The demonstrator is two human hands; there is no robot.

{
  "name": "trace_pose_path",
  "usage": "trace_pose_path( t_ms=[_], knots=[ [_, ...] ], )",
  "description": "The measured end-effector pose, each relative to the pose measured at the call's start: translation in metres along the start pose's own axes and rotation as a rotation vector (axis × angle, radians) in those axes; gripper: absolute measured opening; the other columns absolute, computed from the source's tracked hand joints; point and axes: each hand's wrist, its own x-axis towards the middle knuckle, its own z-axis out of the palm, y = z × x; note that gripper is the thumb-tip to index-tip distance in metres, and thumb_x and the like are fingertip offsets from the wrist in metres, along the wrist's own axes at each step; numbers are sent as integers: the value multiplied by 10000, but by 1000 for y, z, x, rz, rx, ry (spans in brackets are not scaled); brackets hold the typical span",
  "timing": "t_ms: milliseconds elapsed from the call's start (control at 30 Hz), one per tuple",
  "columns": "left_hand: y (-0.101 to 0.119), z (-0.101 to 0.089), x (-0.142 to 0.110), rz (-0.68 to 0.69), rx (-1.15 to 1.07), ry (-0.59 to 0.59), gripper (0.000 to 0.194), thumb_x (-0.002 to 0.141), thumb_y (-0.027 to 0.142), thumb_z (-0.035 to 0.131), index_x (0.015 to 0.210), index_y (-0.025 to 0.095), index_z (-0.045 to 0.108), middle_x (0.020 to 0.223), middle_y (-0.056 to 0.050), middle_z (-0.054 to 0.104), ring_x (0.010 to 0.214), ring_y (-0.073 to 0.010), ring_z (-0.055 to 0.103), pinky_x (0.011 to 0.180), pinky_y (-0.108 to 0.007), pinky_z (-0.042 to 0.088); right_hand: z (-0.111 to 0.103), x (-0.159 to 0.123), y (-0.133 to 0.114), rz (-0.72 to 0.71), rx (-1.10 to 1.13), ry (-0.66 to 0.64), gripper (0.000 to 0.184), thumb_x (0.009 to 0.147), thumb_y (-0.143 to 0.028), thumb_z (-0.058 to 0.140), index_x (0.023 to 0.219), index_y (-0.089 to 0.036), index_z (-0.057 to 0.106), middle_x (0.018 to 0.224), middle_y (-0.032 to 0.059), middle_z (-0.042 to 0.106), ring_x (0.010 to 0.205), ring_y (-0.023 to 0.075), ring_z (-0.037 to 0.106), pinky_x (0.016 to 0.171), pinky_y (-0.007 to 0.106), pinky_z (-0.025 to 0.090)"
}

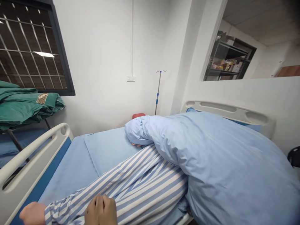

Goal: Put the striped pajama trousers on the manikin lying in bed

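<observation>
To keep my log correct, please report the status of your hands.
One hand on striped pajamas; which hand unclear. Blue blanket beyond. Bed rail nearby.

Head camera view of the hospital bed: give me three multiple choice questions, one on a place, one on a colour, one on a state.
1. Where is the IV pole?
A. Beyond the bed, by the white wall
B. On the blue blanket
C. Under the barred window

2. What colour is the folded cloth at the left?
A. Red
B. White
C. Green

3. What is the hand at the bottom doing?
A. Gripping the bed rail
B. Resting on striped clothing
C. Holding the IV pole

Answers:
1 A, the pole rises behind the hospital bed against the wall.
2 C, the cloth shows green.
3 B, the hand lies on the stripes, away from the rail and pole.
</observation>
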Motion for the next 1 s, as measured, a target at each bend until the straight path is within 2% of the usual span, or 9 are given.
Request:
trace_pose_path(
  t_ms=[100,300,400,500,633,733,833,900,1000],
  knots=[
    [7,-4,-1,44,-32,-66,119,621,329,521,544,239,536,619,-44,627,633,-192,562,583,-262,421,7,-3,10,-16,-12,51,437,887,-363,314,594,-236,611,497,45,557,478,163,504,453,248,249],
    [6,-1,0,-44,-38,-54,161,665,349,446,593,238,537,682,-53,645,715,-214,572,595,-268,404,6,0,7,-11,-37,46,404,894,-340,337,611,-217,597,530,35,599,500,155,536,467,259,236],
    [1,0,6,-124,-101,-141,240,708,384,387,638,224,551,721,-53,661,713,-210,579,640,-282,415,5,2,6,28,33,46,396,886,-315,345,592,-209,588,549,36,613,511,155,549,470,251,265],
    [6,-2,12,-166,-183,-203,274,713,411,388,683,205,566,747,-54,667,719,-213,582,657,-290,426,3,6,8,90,156,38,416,887,-330,331,582,-198,581,570,44,620,540,160,561,491,236,320],
    [31,-5,13,-142,-386,-133,308,709,472,425,614,193,514,592,-13,598,648,-187,549,629,-274,427,2,11,14,97,285,17,463,905,-370,284,611,-185,591,622,64,638,586,166,578,531,237,364],
    [42,-2,7,-262,-527,-10,337,720,497,417,571,199,467,511,12,529,594,-168,522,586,-264,424,5,11,19,140,309,37,483,907,-385,271,591,-188,577,598,61,626,580,166,571,533,242,365],
    [34,6,0,-353,-428,13,313,709,476,423,644,194,541,622,-20,610,654,-195,559,601,-284,437,9,10,24,139,333,46,455,884,-403,324,538,-189,528,516,30,560,507,146,507,472,232,331],
    [24,12,-3,-337,-302,-33,301,696,461,437,716,199,583,725,-43,653,711,-219,579,631,-304,443,11,10,25,137,358,41,435,877,-388,337,529,-184,499,496,11,516,485,128,463,451,223,312],
    [16,17,-6,-294,-222,-47,283,720,436,394,702,219,576,733,-47,659,719,-227,579,650,-314,439,8,10,23,148,360,12,399,864,-342,364,516,-175,463,483,-6,475,480,112,422,457,219,296]
  ],
)
